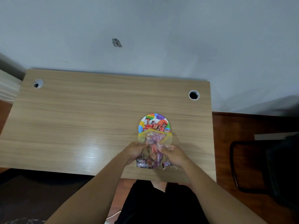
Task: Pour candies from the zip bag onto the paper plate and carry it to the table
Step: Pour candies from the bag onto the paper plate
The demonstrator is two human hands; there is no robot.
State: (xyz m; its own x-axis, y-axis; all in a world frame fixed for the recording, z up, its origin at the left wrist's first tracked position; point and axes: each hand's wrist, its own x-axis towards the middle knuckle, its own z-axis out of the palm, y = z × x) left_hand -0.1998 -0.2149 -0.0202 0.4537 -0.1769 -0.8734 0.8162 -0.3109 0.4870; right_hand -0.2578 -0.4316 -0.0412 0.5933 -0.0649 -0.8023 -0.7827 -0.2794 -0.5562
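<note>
A colourful paper plate (159, 117) lies on the right half of the wooden desk (80, 120). Several red-wrapped candies (153, 126) lie piled on it. A clear zip bag (153, 143) with a yellow zip strip is tipped with its open mouth over the plate's near edge. More candies fill the bag, mostly purple and red ones. My left hand (135, 151) grips the bag's left side and my right hand (175, 155) grips its right side, both near the bag's bottom. The plate's near rim is hidden behind the bag.
Two round cable holes sit in the desk, one at the back left (38, 83) and one at the back right (193, 95). A grey wall rises behind the desk. A dark chair (267, 167) stands on the brown floor to the right.
</note>
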